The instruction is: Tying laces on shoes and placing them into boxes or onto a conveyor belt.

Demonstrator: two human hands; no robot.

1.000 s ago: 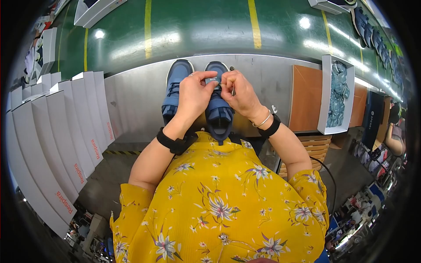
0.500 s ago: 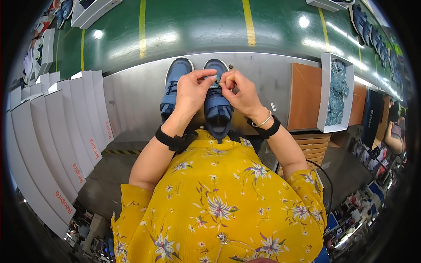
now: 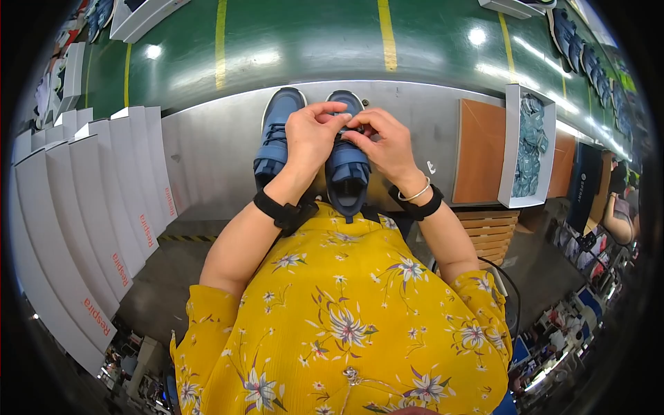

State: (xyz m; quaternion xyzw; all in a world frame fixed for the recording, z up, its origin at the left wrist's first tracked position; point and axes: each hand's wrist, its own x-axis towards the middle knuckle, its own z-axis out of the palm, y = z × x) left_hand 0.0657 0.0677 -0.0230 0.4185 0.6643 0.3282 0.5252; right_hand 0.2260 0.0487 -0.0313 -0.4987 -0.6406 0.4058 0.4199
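Observation:
Two blue sneakers with white soles stand side by side on a metal bench, toes pointing away from me. Over the front of the right sneaker [image 3: 347,169], both my hands meet. My left hand [image 3: 310,135] is closed in a pinch of thumb and forefinger just above the lacing. Facing it, my right hand [image 3: 391,145] is also pinched, its fingertips close to the left ones. Whatever lies between the fingertips is too small to make out. The left sneaker [image 3: 274,146] is partly covered by my left hand, its strap and dark laces showing.
White shoeboxes [image 3: 90,214] stand in a leaning row at the left. On the right of the metal bench [image 3: 214,152] lie a brown board [image 3: 477,152] and an open white box [image 3: 510,149] holding teal patterned packets [image 3: 531,145]. A slatted wooden piece [image 3: 484,232] sits below the bench edge.
Both hands stay over the right sneaker. My left hand has shifted slightly right, and the right fingertips have straightened and come closer to the left ones.

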